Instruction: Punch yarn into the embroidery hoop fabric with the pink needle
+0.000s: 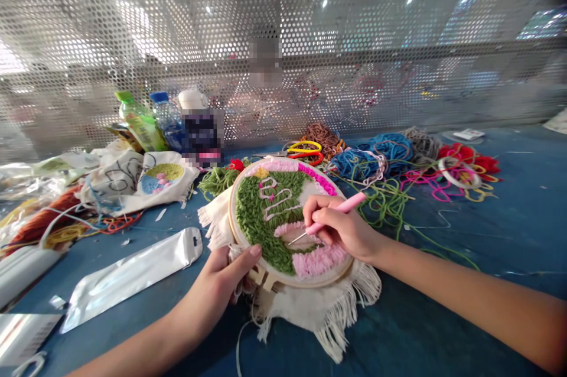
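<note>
Perforated metal screen (283, 22) stands behind a blue bench (469, 235). The right hand (341, 226) pinches a pink punch needle (336, 211) penlike, angled for stitching; the left hand (221, 276) grips the wooden embroidery hoop (231, 217) at its lower edge, steadying it above fringed cloth (341, 321). Yarn bundles (367, 161) lie beyond; a foil pouch (133, 276) shows no readable writing.

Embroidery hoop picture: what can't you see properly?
Head view:
Clasp of the wooden embroidery hoop: partly behind the left hand.
Pink punch needle: handle partly behind the right hand.
Dark packet: label blurred out.
Person behind the perforated metal screen: blurred by its holes.
Left forearm: cut off by bottom edge.
</note>
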The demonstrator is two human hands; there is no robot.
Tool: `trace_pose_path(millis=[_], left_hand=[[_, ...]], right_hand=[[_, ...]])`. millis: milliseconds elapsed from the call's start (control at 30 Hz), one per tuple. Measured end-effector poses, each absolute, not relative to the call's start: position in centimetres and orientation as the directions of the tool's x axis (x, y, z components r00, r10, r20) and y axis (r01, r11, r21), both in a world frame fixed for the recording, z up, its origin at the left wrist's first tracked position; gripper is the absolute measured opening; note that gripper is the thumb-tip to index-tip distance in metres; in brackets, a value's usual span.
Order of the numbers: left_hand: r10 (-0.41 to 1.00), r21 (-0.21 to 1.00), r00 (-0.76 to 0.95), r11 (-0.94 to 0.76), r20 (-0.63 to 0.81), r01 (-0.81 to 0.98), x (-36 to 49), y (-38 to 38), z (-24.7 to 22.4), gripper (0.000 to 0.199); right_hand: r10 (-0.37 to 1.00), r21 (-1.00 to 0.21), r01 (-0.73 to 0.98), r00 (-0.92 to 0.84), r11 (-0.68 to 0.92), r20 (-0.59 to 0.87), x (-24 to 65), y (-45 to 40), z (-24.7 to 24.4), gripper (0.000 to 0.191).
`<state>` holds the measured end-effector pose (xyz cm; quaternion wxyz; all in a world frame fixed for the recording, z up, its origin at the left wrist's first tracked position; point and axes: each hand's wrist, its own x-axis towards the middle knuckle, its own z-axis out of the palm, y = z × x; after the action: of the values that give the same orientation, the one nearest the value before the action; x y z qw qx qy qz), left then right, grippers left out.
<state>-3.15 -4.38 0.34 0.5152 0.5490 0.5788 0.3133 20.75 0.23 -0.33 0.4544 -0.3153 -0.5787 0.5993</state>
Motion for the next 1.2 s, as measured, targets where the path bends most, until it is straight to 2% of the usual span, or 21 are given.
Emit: trace_pose_path(millis=[133, 267, 567, 867, 1067, 1133, 1200], left_hand=[[0.961, 0.920, 0.123, 0.195, -0.249, 0.340, -3.2, -4.6, 0.4, 0.050], [0.952, 0.937, 0.219, 0.140, -0.216, 0.319, -3.1, -4.9, 0.8, 0.052], [0.959, 0.949, 0.222, 0.109, -0.179, 0.295, -2.9, -4.9, 0.8, 0.050], [0.957, 0.961, 0.231, 0.117, -0.177, 0.251, -2.6, -4.9, 1.0, 0.050], [0.955, 0.962, 0.247, 0.103, -0.166, 0.251, -2.6, -4.8, 1.0, 0.053], [0.954, 0.962, 0.244, 0.111, -0.173, 0.250, -2.6, -4.8, 1.0, 0.053], [0.955, 0.958, 0.229, 0.126, -0.187, 0.256, -2.7, -4.9, 1.0, 0.053]], right_hand=[[0.884, -0.978, -0.155, -0.427, 0.138, 0.192, 20.6, -0.3, 0.1, 0.013], [0.900, -0.967, -0.197, -0.372, 0.163, 0.227, 20.7, -0.7, 0.2, 0.013], [0.932, -0.971, -0.160, -0.289, 0.180, 0.220, 20.6, -1.0, 0.1, 0.014], [0.901, -0.960, -0.120, -0.333, 0.251, 0.277, 20.4, -1.4, 0.5, 0.014], [0.889, -0.945, -0.033, -0.328, 0.327, 0.319, 20.7, -1.6, 0.4, 0.016], [0.858, -0.915, 0.048, -0.371, 0.400, 0.356, 20.5, -1.7, 0.5, 0.016], [0.773, -0.822, 0.174, -0.486, 0.542, 0.407, 20.0, -1.8, 0.6, 0.015]])
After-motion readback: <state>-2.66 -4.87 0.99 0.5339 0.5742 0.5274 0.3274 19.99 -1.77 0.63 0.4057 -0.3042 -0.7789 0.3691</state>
